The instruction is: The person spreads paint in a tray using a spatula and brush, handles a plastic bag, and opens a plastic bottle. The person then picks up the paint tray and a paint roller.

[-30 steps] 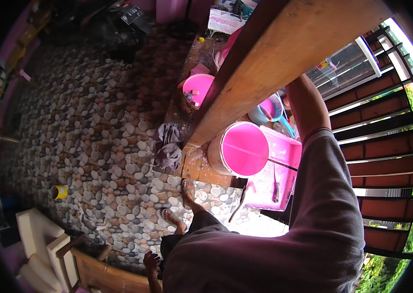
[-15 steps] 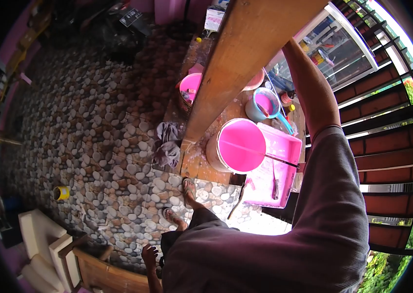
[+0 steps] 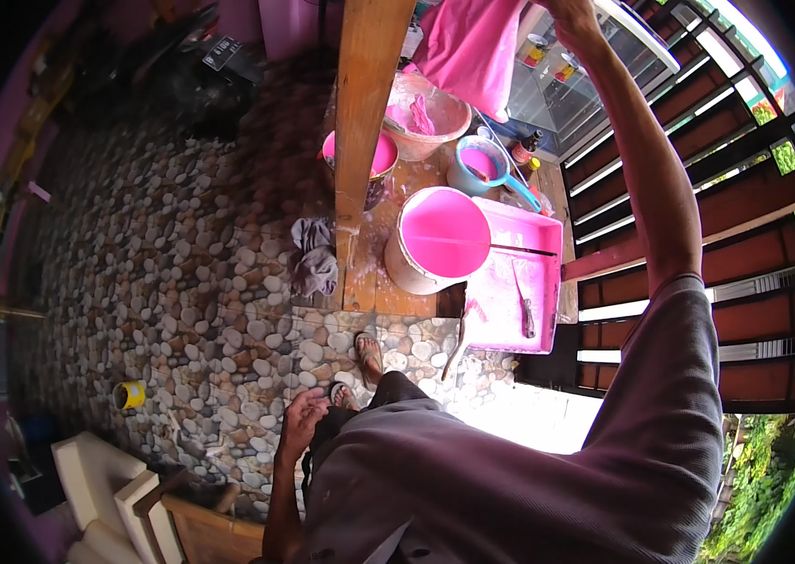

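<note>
My right hand (image 3: pixel 568 13) is at the top edge of the view, partly cut off, gripping the upper corner of a pink plastic bag (image 3: pixel 468 58). The bag hangs over a wide basin (image 3: pixel 449 122) with pink cloth-like stuff inside. Low on the left, my left hand (image 3: pixel 303 419) hangs by my leg, fingers loosely apart and holding nothing. Below the bag stand a blue dipper (image 3: pixel 461 177) with pink paint and a large bucket (image 3: pixel 407 258) of pink paint with a thin stick across its rim. A pink paint tray (image 3: pixel 548 273) holds a brush-like tool (image 3: pixel 526 320).
A wooden post (image 3: pixel 369 103) rises in front of the table (image 3: pixel 369 287). A smaller paint bucket (image 3: pixel 384 155) stands behind it. A grey rag (image 3: pixel 315 258) hangs at the table's left edge. Slatted railing (image 3: pixel 698 310) runs along the right. A yellow can (image 3: pixel 130 395) sits on the pebble-patterned floor.
The view has shifted, so the post covers less of the table. The pink bag, the basin and my right hand now show. My left hand has come up a little.
</note>
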The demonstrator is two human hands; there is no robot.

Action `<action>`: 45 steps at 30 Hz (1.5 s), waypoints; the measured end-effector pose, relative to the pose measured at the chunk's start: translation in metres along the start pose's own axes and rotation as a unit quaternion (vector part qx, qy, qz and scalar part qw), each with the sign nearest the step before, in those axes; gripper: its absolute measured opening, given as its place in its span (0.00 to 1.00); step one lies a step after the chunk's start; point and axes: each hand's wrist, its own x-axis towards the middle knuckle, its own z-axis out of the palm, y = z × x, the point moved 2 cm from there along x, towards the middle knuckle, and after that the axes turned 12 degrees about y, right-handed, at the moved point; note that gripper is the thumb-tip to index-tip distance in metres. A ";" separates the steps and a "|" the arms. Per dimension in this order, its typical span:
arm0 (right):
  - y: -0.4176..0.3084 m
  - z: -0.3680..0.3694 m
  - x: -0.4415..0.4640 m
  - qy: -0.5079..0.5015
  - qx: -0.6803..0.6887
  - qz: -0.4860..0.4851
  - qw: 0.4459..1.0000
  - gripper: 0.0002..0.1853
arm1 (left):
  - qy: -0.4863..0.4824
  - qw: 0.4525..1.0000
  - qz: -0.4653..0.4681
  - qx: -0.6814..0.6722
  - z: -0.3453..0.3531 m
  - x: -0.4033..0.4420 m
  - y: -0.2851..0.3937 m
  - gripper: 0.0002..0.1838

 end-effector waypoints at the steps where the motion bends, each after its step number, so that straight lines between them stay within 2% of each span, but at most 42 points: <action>1: -0.042 -0.001 -0.002 -0.010 -0.007 0.000 1.000 0.29 | -0.061 0.997 0.032 -0.016 0.008 0.005 0.011 0.21; 3: -0.114 -0.006 -0.008 -0.067 -0.081 0.021 0.994 0.32 | -0.139 0.989 0.057 -0.018 0.027 0.004 0.058 0.22; 5: -0.179 -0.013 -0.022 -0.029 -0.214 0.099 0.971 0.31 | -0.196 0.974 0.109 0.014 0.047 0.006 0.094 0.24; 7: -0.235 -0.023 -0.043 -0.005 -0.290 0.122 0.949 0.34 | -0.228 0.957 0.180 0.026 0.073 -0.002 0.139 0.27; 9: -0.254 -0.066 -0.063 0.045 -0.159 0.192 0.967 0.16 | -0.219 0.939 0.266 0.006 0.102 -0.011 0.184 0.31; 11: -0.302 -0.076 -0.095 0.051 -0.197 0.228 0.952 0.17 | -0.201 0.924 0.321 -0.052 0.133 -0.020 0.224 0.38; 12: -0.327 -0.069 -0.112 0.020 -0.184 0.224 0.957 0.16 | -0.201 0.910 0.356 -0.076 0.149 -0.019 0.241 0.42; 13: -0.349 -0.062 -0.129 -0.010 -0.171 0.221 0.960 0.15 | -0.215 0.903 0.360 -0.092 0.165 -0.016 0.252 0.47; 14: -0.364 -0.064 -0.147 0.002 -0.170 0.227 0.959 0.15 | -0.242 0.895 0.358 -0.113 0.184 -0.015 0.261 0.49; 15: -0.384 -0.066 -0.162 -0.036 -0.158 0.276 0.947 0.16 | -0.272 0.885 0.354 -0.134 0.202 -0.016 0.265 0.51; 17: -0.409 -0.054 -0.198 0.026 -0.175 0.218 0.960 0.13 | -0.435 0.851 0.248 -0.154 0.238 -0.019 0.257 0.56; 18: -0.413 -0.059 -0.218 0.058 -0.157 0.230 0.959 0.13 | -0.532 0.813 0.181 -0.154 0.255 -0.023 0.252 0.59; 19: -0.419 -0.067 -0.234 0.089 -0.137 0.241 0.957 0.13 | -0.589 0.776 0.127 -0.187 0.271 -0.035 0.243 0.63; 20: -0.426 -0.073 -0.241 0.018 -0.158 0.266 0.951 0.12 | -0.614 0.764 0.124 -0.155 0.280 -0.044 0.233 0.64; 21: -0.434 -0.078 -0.249 -0.012 -0.184 0.300 0.936 0.12 | -0.636 0.752 0.122 -0.122 0.287 -0.049 0.221 0.65; 22: -0.437 -0.077 -0.259 0.007 -0.167 0.300 0.939 0.12 | -0.657 0.744 0.067 -0.105 0.295 -0.051 0.209 0.65; 23: -0.437 -0.077 -0.269 0.024 -0.149 0.300 0.942 0.12 | -0.663 0.731 0.069 -0.142 0.310 -0.042 0.183 0.58; 24: -0.438 -0.082 -0.277 0.014 -0.167 0.312 0.935 0.12 | -0.666 0.731 0.029 -0.146 0.317 -0.046 0.174 0.54; 26: -0.434 -0.096 -0.286 -0.016 -0.192 0.328 0.925 0.12 | -0.665 0.732 -0.015 -0.149 0.334 -0.044 0.154 0.51; 28: -0.421 -0.114 -0.293 -0.007 -0.212 0.350 0.912 0.12 | -0.676 0.701 -0.091 -0.209 0.361 -0.026 0.114 0.38; 30: -0.400 -0.137 -0.299 -0.002 -0.248 0.368 0.896 0.14 | -0.680 0.702 -0.091 -0.190 0.379 -0.022 0.093 0.41; 32: -0.377 -0.153 -0.306 0.018 -0.243 0.385 0.890 0.14 | -0.698 0.662 -0.132 -0.238 0.394 -0.033 0.086 0.33; 34: -0.364 -0.151 -0.305 0.042 -0.224 0.432 0.872 0.17 | -0.683 0.660 -0.167 -0.263 0.405 -0.049 0.085 0.33; 35: -0.355 -0.155 -0.304 0.026 -0.265 0.471 0.841 0.19 | -0.673 0.654 -0.198 -0.283 0.412 -0.052 0.082 0.34; 38: -0.330 -0.155 -0.303 0.014 -0.267 0.505 0.821 0.28 | -0.663 0.649 -0.210 -0.308 0.431 -0.051 0.070 0.37; 41: -0.303 -0.159 -0.301 0.009 -0.254 0.521 0.815 0.30 | -0.626 0.649 -0.235 -0.363 0.449 -0.041 0.054 0.37; 43: -0.282 -0.166 -0.305 -0.007 -0.239 0.532 0.812 0.31 | -0.551 0.733 -0.226 -0.328 0.455 -0.035 0.056 0.36; 45: -0.248 -0.178 -0.325 0.056 -0.147 0.550 0.820 0.30 | -0.554 0.717 -0.260 -0.332 0.458 -0.037 0.073 0.35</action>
